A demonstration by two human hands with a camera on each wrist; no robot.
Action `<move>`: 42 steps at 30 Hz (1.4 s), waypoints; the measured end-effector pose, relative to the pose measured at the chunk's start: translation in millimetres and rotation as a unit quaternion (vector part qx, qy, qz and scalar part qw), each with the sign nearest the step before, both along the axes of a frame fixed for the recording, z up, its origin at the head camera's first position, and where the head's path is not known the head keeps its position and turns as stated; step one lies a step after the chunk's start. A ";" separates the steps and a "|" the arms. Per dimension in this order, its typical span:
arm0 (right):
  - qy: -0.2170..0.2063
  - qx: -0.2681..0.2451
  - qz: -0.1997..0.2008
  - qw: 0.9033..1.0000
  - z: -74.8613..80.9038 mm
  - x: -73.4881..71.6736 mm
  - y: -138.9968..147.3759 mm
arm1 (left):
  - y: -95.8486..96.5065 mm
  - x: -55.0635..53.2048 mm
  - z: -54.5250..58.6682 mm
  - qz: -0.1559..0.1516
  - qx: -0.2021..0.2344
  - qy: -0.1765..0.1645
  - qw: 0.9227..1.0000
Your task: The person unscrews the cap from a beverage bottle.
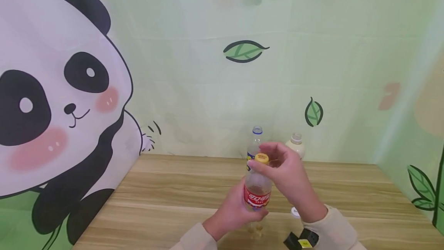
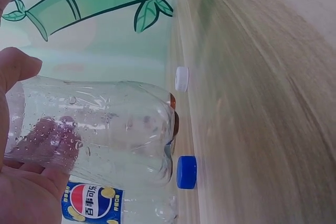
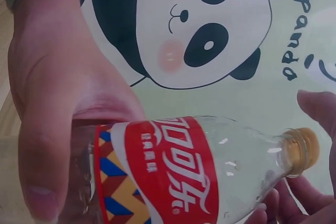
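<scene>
My left hand (image 1: 233,210) grips the lower body of a clear plastic bottle (image 1: 257,188) with a red label (image 3: 163,171), held upright just above the wooden table (image 1: 166,200). My right hand (image 1: 268,158) reaches over the top, and its thumb and fingers pinch the bottle's yellow cap (image 1: 262,158). In the right wrist view the yellow cap (image 3: 304,149) sits between those fingers (image 3: 319,109). The left wrist view shows the bottle's clear base (image 2: 121,129) and my left hand (image 2: 23,182) curled round it.
Behind stand an uncapped clear bottle with a blue and yellow label (image 1: 256,142) and a cream bottle (image 1: 296,146). A white cap (image 2: 182,78) and a blue cap (image 2: 186,172) lie on the table. A printed backdrop closes off the back and sides.
</scene>
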State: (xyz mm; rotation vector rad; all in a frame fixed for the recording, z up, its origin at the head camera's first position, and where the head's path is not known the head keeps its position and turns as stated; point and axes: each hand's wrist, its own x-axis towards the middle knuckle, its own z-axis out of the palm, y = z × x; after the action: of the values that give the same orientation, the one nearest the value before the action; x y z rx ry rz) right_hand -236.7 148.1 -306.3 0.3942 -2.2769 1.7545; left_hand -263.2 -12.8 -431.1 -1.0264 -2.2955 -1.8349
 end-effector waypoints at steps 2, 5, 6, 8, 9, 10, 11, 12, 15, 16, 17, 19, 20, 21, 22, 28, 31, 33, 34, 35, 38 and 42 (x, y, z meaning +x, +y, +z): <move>-0.005 -0.012 -0.018 1.000 0.4 1.2 -1.0 | 0.4 -0.2 0.3 0.000 -0.002 0.001 1.000; -0.007 -0.018 -0.036 0.999 1.3 3.2 -1.2 | 0.5 0.0 0.7 -0.001 -0.003 -0.005 1.000; -0.007 -0.017 -0.040 0.999 1.6 3.6 -1.0 | 0.5 0.0 0.8 -0.001 -0.003 -0.006 1.000; -0.006 -0.017 -0.046 0.999 1.8 3.7 -0.6 | 0.6 0.2 1.2 0.000 -0.004 -0.010 1.000; -0.004 -0.017 -0.046 0.999 1.8 3.4 -0.3 | 0.6 0.4 1.4 0.000 -0.005 -0.010 1.000; -0.003 -0.018 -0.046 0.999 1.7 2.8 -0.1 | 0.6 0.4 1.6 0.000 -0.005 -0.011 1.000; -0.002 -0.019 -0.044 0.999 1.6 2.4 0.1 | 0.7 0.6 1.8 0.001 -0.005 -0.011 1.000; -0.002 -0.018 -0.042 0.999 1.5 1.8 0.4 | 0.8 0.8 2.1 0.002 -0.005 -0.011 1.000; -0.001 -0.018 -0.033 0.999 1.4 1.1 1.2 | 0.9 1.3 3.2 0.003 -0.004 -0.009 1.000; -0.004 -0.020 -0.028 0.999 1.5 0.9 1.5 | 1.0 1.3 3.5 0.004 -0.002 -0.009 1.000; -0.007 -0.024 -0.021 0.999 1.7 0.9 1.6 | 1.1 1.5 3.8 0.004 -0.001 -0.009 1.000; -0.016 -0.033 -0.005 0.999 2.0 0.5 2.1 | 1.0 1.5 4.0 0.005 0.000 -0.008 1.000; -0.022 -0.042 0.006 0.999 2.3 0.2 2.2 | 1.0 1.7 4.2 0.006 0.001 -0.008 1.000; -0.029 -0.051 0.018 0.998 2.2 0.0 2.5 | 1.0 1.7 4.1 0.006 0.002 -0.007 1.000; -0.035 -0.059 0.029 0.997 2.2 -0.4 2.8 | 0.9 1.8 3.9 0.007 0.004 -0.007 1.000; -0.042 -0.058 0.085 0.994 1.4 -2.3 5.7 | 0.8 1.6 2.9 0.005 0.011 -0.008 1.000; -0.042 -0.044 0.101 0.993 1.8 -2.0 7.4 | 0.9 2.0 2.9 0.004 0.011 -0.008 1.000; -0.045 -0.040 0.109 0.992 2.2 -1.2 8.3 | 1.0 2.2 2.9 0.004 0.011 -0.007 1.000; -0.044 -0.039 0.113 0.992 2.3 -0.8 8.7 | 1.1 2.5 3.1 0.004 0.011 -0.009 1.000; -0.040 -0.037 0.113 0.992 2.3 -0.5 9.0 | 1.1 2.8 3.2 0.003 0.011 -0.010 1.000; -0.022 -0.025 0.096 0.995 1.6 -0.1 8.8 | 1.3 3.2 3.6 0.000 0.010 -0.014 1.000; 0.017 0.005 0.020 1.000 0.0 0.5 4.3 | 1.9 2.8 3.7 -0.003 0.008 -0.015 1.000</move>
State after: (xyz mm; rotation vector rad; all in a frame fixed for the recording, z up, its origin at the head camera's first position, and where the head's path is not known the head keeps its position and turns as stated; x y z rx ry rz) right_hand -236.2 152.4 -306.4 0.4714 -2.2704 1.7419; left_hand -260.4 -10.9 -427.3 -1.0122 -2.2928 -1.8809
